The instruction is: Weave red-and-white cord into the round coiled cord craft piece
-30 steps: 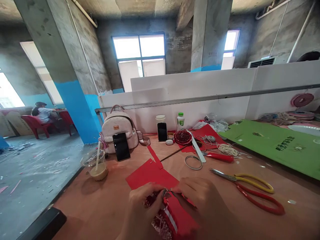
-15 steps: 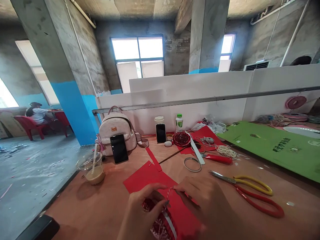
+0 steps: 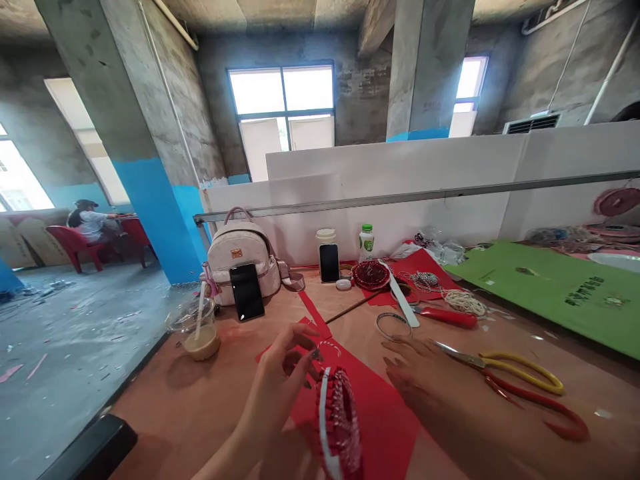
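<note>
Red beaded ring [image 3: 340,420] just beside bare left hand [image 3: 277,380], fingers open; bare right hand [image 3: 425,380] spread open near red-and-yellow-handled scissors [image 3: 520,370]; ring wants fresh grip.

2 hands [image 3: 425,387], perhaps 2 chairs [image 3: 75,245]

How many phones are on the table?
2: one phone leaning against the white backpack, another phone standing beside the lidded cup. Others may be hidden.

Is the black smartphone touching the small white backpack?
Touching: the head view shows the black smartphone standing propped against the front of the small white backpack.
</note>
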Tool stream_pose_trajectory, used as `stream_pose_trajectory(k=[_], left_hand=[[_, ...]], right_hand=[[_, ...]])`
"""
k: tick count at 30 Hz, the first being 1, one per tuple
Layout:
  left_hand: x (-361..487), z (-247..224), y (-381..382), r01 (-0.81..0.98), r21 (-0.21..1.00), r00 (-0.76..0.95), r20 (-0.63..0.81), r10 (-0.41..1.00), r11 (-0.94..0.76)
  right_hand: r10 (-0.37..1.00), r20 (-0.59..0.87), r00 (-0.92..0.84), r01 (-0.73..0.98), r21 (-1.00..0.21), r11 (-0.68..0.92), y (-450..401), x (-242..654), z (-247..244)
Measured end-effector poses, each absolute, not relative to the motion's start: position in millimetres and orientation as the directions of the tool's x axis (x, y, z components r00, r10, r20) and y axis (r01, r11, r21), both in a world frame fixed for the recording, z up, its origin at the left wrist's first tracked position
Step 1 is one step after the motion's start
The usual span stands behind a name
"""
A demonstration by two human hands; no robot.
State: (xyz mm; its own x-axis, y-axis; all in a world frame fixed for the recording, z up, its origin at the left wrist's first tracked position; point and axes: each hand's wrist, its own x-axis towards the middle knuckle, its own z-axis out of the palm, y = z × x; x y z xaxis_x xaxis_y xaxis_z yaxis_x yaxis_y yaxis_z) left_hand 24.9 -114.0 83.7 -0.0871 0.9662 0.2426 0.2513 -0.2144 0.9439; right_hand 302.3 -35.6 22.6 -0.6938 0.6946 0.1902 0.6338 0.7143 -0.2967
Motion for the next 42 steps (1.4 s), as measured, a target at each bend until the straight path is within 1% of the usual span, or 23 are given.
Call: stream_pose_trajectory(k=[1,2,3,5,6,7,9,12,15,19,21,23,26,29,32,34,37,40,41,42], left_hand=[[26,84,-110,0.229,0.951,-0.075,0.232,0.97,-0.21],[26,85,-107,0.206,0.958,-0.062,0.219,0.974,-0.202],[27,84,-102,0.182,0.964,-0.049,0.208,0.977,-0.196],[29,82,-94,0.136,0.972,-0.018,0.195,0.981,-0.191],[29,80,-90,0.114,0.975,-0.007,0.194,0.981,-0.192],[29,79,-86,0.094,0.976,-0.001,0.195,0.981,-0.194],[27,75,-80,0.061,0.979,-0.004,0.194,0.981,-0.194],[21,68,-76,0.029,0.985,-0.062,0.173,0.983,-0.171],[11,59,-74,0.01,0.995,-0.137,0.095,0.986,-0.095],[-5,46,-67,-0.015,0.998,-0.157,-0.062,0.986,0.06],[-11,42,-61,-0.025,0.996,-0.174,-0.092,0.98,0.089],[-17,41,-55,-0.012,0.996,-0.19,-0.091,0.978,0.09],[-23,45,-49,0.065,0.994,-0.205,-0.068,0.976,0.083],[-30,53,-47,0.154,0.986,-0.206,-0.031,0.978,0.063],[-36,67,-48,0.211,0.977,-0.193,0.075,0.978,-0.033],[-39,77,-50,0.248,0.96,-0.194,0.179,0.964,-0.128],[-35,88,-63,0.326,0.92,-0.142,0.275,0.951,-0.218],[-23,77,-90,0.424,0.866,-0.015,0.3,0.954,-0.265],[-18,68,-100,0.474,0.835,0.032,0.302,0.953,-0.281],[-12,58,-109,0.55,0.761,0.095,0.352,0.931,-0.344]], right_hand=[[0.712,0.147,-0.686,0.636,-0.354,0.686,-37,300,24],[0.727,0.092,-0.68,0.624,-0.449,0.64,-37,297,27],[0.736,0.036,-0.676,0.592,-0.568,0.571,-37,293,32],[0.709,-0.051,-0.704,0.448,-0.806,0.387,-36,285,40],[0.679,-0.077,-0.73,0.373,-0.878,0.301,-34,280,43],[0.648,-0.098,-0.756,0.312,-0.924,0.223,-31,275,44],[0.622,-0.112,-0.775,0.234,-0.965,0.118,-26,265,41],[0.626,-0.137,-0.767,0.175,-0.985,0.0,-22,254,28],[0.596,-0.176,-0.783,0.149,-0.984,-0.095,-22,248,14],[0.548,-0.195,-0.813,0.159,-0.981,-0.113,-25,243,1],[0.522,-0.211,-0.826,0.183,-0.977,-0.106,-26,238,-5],[0.525,-0.216,-0.823,0.199,-0.976,-0.089,-28,233,-8],[0.575,-0.198,-0.793,0.231,-0.973,-0.016,-31,234,-1],[0.676,-0.11,-0.729,0.283,-0.947,0.15,-29,251,23],[0.755,0.042,-0.654,0.325,-0.886,0.33,-17,280,46],[0.779,0.112,-0.617,0.351,-0.847,0.399,-7,301,50],[0.818,0.131,-0.56,0.437,-0.793,0.426,0,330,42],[0.851,0.103,-0.516,0.522,-0.749,0.407,-10,350,26],[0.844,0.09,-0.529,0.534,-0.737,0.414,-16,354,21],[0.827,0.078,-0.556,0.539,-0.724,0.431,-25,356,17]])
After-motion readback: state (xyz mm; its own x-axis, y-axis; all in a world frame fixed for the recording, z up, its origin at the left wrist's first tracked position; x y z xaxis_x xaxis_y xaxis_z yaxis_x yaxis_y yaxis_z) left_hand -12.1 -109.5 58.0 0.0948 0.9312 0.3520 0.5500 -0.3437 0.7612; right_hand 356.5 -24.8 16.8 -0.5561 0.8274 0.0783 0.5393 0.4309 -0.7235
